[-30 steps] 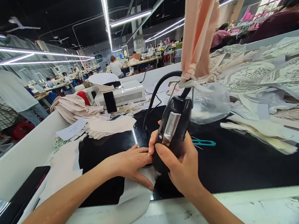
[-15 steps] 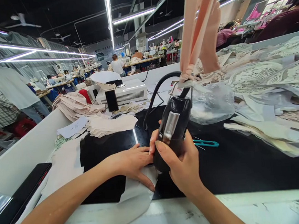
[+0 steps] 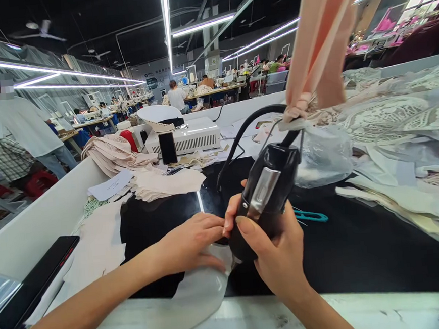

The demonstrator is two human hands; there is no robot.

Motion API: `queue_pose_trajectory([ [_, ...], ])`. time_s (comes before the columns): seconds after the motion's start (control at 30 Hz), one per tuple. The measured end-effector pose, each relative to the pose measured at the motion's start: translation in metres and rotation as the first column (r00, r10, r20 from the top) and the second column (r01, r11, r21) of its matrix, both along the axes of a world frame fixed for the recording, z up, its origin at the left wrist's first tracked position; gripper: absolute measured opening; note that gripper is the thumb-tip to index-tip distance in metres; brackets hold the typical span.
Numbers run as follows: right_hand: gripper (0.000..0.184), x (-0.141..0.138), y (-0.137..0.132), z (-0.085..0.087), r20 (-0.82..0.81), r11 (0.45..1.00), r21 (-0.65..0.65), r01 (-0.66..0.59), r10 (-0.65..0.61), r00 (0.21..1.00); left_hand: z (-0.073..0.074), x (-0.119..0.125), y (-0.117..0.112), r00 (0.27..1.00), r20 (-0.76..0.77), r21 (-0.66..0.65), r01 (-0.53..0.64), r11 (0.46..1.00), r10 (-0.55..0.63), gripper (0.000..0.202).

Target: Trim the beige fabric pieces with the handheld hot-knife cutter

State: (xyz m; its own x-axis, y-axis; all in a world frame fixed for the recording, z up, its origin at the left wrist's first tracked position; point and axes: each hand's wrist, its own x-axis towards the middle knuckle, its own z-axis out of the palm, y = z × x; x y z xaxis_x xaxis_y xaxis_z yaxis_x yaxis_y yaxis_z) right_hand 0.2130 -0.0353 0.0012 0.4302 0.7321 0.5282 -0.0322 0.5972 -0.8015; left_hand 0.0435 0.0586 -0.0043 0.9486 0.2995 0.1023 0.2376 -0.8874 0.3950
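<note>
My right hand (image 3: 274,241) is wrapped around a black corded hand tool (image 3: 269,186) with a silver plate on its side. Tied pink fabric strips (image 3: 319,35) run up from its top end. The tool tilts, and its lower end meets a pale, thin fabric piece (image 3: 202,290); the working tip is hidden. My left hand (image 3: 197,240) lies flat on this fabric, fingers stretched toward the tool and thumb apart. Beneath them spreads a black mat (image 3: 355,250), with the fabric hanging over the white table edge (image 3: 250,319).
A teal tool (image 3: 310,216) lies right of my right hand. Pale fabric pieces (image 3: 168,184), a phone (image 3: 167,148) and a white machine (image 3: 198,133) stand behind. Lace pieces (image 3: 378,114) and a clear plastic bag (image 3: 323,151) are at right, a black case (image 3: 35,283) at left.
The tool and my right hand have shifted slightly right and down, with the tool tilting more. My left thumb has moved up a little on the fabric. The whole view has shifted slightly.
</note>
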Motion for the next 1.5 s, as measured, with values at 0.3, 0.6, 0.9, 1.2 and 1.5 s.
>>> queue_pose_trajectory([
  [0.3, 0.047, 0.015, 0.003, 0.021, 0.189, 0.995, -0.083, 0.053, -0.037, 0.981, -0.029, -0.035, -0.054, 0.987, -0.053, 0.299, -0.13, 0.945, 0.153, 0.009],
  [0.6, 0.043, 0.013, -0.006, 0.015, 0.311, 0.974, -0.037, 0.222, -0.2, 0.929, -0.025, -0.053, -0.023, 0.996, 0.075, 0.279, 0.034, 0.96, -0.057, 0.03],
  [0.9, 0.043, 0.016, -0.014, 0.015, 0.189, 0.989, -0.033, 0.141, -0.132, 0.973, -0.035, -0.006, -0.004, 0.991, 0.126, 0.218, -0.058, 0.974, 0.031, 0.033],
  [1.2, 0.041, 0.021, -0.03, 0.009, 0.031, 0.989, -0.054, 0.14, -0.138, 0.99, -0.055, -0.012, 0.004, 0.994, 0.107, 0.296, -0.032, 0.955, 0.0, 0.026],
  [1.5, 0.047, 0.026, -0.028, 0.001, 0.024, 0.985, -0.037, 0.168, -0.168, 0.986, -0.06, -0.026, 0.001, 0.985, 0.166, 0.36, -0.023, 0.933, -0.04, 0.027],
])
